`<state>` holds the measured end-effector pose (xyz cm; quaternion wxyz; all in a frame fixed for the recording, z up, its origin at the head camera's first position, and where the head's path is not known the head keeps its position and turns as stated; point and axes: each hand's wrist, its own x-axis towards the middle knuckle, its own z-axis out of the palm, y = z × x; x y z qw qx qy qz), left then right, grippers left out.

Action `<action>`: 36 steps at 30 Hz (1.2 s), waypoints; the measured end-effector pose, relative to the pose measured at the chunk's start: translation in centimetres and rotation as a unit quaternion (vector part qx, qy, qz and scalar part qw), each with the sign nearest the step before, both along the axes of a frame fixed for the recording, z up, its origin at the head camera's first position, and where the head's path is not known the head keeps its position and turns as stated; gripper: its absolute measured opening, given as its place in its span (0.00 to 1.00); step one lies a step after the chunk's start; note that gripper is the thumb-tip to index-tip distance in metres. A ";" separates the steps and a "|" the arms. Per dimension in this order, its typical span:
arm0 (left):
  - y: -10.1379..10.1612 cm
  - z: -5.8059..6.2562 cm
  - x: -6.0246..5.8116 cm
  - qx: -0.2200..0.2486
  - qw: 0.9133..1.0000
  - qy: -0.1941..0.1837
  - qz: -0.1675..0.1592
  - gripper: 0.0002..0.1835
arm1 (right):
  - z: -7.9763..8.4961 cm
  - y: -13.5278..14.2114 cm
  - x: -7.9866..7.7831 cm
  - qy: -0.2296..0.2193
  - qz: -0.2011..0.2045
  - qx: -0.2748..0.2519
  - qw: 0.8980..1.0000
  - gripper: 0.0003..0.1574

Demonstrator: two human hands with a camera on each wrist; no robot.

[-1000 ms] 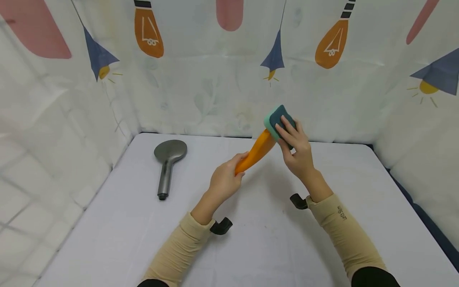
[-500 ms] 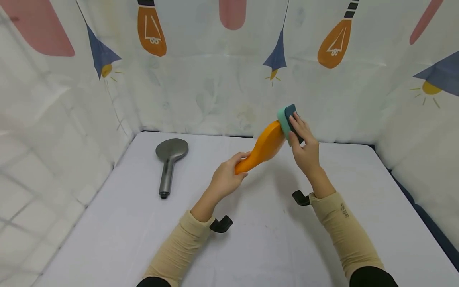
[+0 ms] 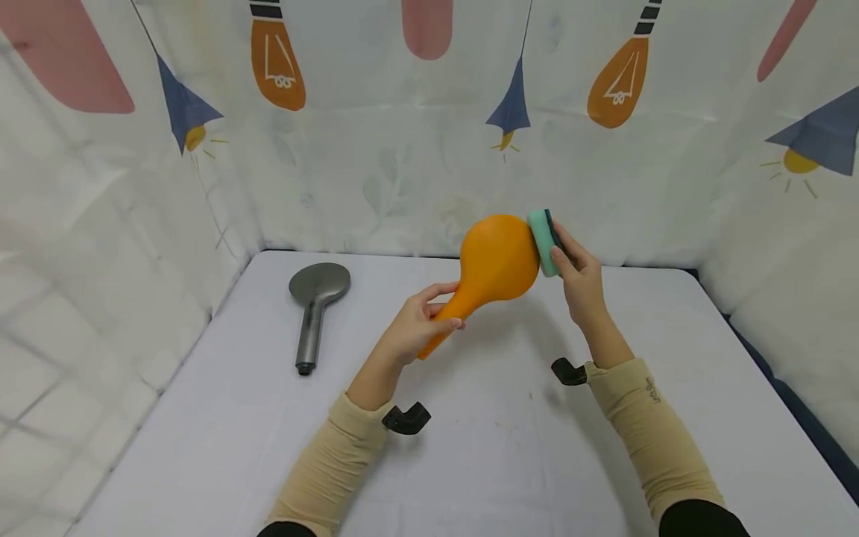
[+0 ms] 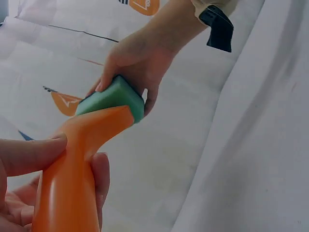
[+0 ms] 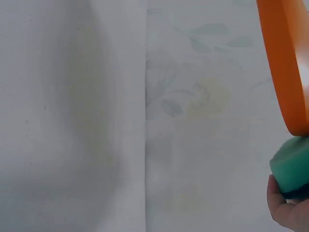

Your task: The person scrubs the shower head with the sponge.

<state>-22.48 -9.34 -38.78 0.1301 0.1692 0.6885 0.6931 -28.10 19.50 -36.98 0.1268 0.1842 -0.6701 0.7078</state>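
An orange shower head point(image 3: 498, 257) is held above the table, its smooth rounded back towards the head camera. My left hand point(image 3: 416, 321) grips its handle; in the left wrist view the thumb lies along one side of the handle point(image 4: 67, 193). A green sponge point(image 3: 542, 242) with a dark scouring layer is pinched in my right hand point(image 3: 582, 280). The sponge's green side touches the right edge of the shower head. In the right wrist view, the sponge point(image 5: 292, 164) meets the orange rim point(image 5: 285, 72), and part of a pale face shows.
A grey shower head point(image 3: 315, 306) lies on the left of the white-covered table point(image 3: 496, 462), handle towards me. Patterned white curtains point(image 3: 403, 149) close in the back and sides.
The orange shower head has turned in my left hand, so its round back now faces the head camera. My right hand has slid the sponge down along the edge, a little to the right.
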 end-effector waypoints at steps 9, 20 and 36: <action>-0.5 -0.6 -0.5 0.109 0.988 -0.105 -0.030 0.29 | -0.6 -0.5 0.3 0.021 -0.001 -0.008 1.000 0.31; 0.3 -0.3 -0.3 0.248 0.940 -0.232 -0.014 0.26 | -2.5 -3.2 1.5 0.285 -0.100 0.160 0.940 0.31; -0.9 0.4 -0.6 0.333 0.905 -0.263 -0.043 0.25 | -3.2 -3.8 0.7 0.454 -0.132 0.288 0.832 0.36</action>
